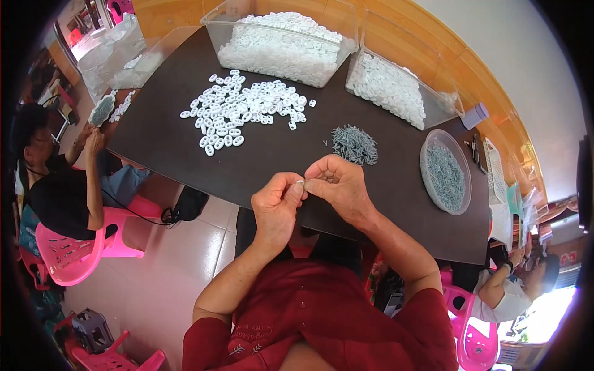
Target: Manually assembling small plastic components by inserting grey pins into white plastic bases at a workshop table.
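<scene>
Both hands meet just over the near edge of the dark tabletop [185,154], about mid-way along it. L hand [276,204] is curled nearly closed, thumb and forefinger pinched on a small white plastic piece [300,183] at the fingertips. R hand [337,184] is also curled, fingertips pressed vs the same piece from the other side; whether it holds anything more inside the palm, can't tell. The 2 hands touch at the pinch point.

Just beyond the R hand, toward the middle of the tabletop, lies a loose pile of small grey metal pins [355,144], w/ 1 stray pin just left of it. Further in, toward the far-left part, a wide scatter of white oval plastic pieces [244,108] is spread flat. Along the far edge stand 2 clear plastic bins: the bigger bin [281,40] heaped w/ white pieces, the 2nd bin [396,83] at the far-right corner, about half full of the same. Near the right edge sits a round clear dish [445,171] holding more grey pins.

At the left edge another person in a black top [59,198] sits on a pink plastic chair [80,247], hands up at the table. A 3rd person [510,284] is low at the right.
</scene>
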{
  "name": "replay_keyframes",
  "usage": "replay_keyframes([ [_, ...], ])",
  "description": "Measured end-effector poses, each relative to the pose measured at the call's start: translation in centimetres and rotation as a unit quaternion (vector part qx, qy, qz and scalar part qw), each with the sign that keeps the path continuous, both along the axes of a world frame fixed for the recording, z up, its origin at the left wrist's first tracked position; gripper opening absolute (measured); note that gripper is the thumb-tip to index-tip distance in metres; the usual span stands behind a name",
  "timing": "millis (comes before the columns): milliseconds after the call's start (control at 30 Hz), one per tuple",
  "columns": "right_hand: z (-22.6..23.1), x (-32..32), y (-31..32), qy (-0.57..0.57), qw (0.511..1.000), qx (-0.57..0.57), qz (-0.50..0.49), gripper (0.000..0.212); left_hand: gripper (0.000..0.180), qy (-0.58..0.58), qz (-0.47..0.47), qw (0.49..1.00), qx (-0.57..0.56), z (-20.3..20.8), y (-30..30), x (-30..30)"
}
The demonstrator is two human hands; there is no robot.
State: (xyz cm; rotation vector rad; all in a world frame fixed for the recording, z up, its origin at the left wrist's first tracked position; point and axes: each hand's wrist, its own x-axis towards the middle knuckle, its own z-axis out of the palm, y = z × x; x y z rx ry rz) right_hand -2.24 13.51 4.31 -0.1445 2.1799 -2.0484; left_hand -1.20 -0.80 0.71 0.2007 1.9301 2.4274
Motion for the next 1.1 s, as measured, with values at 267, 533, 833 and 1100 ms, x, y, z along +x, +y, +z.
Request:
replay_keyframes([
  [267, 0.0, -0.4, 0.3, 0.024, 0.999, 0.037, 0.002, 0.011, 0.010, -0.066, -0.008, 0.992, 0.107, -0.2, -0.1, -0.6],
  [533, -0.5, -0.2, -0.1, 0.037, 0.995, 0.095, 0.002, 0.008, 0.010, -0.063, -0.013, 0.991, 0.114, -0.5, -0.2, -0.6],
  [833, -2.0, -0.1, -0.8, 0.101, 0.984, 0.140, -0.047, 0.006, 0.007, -0.032, 0.021, 0.997, 0.062, -0.4, 0.4, -0.2],
  [1100, -2.3, -0.2, -1.2, 0.177, 0.963, 0.193, -0.062, 0.004, 0.009, -0.012, 0.027, 1.000, 0.011, -0.6, 0.5, -0.1],
])
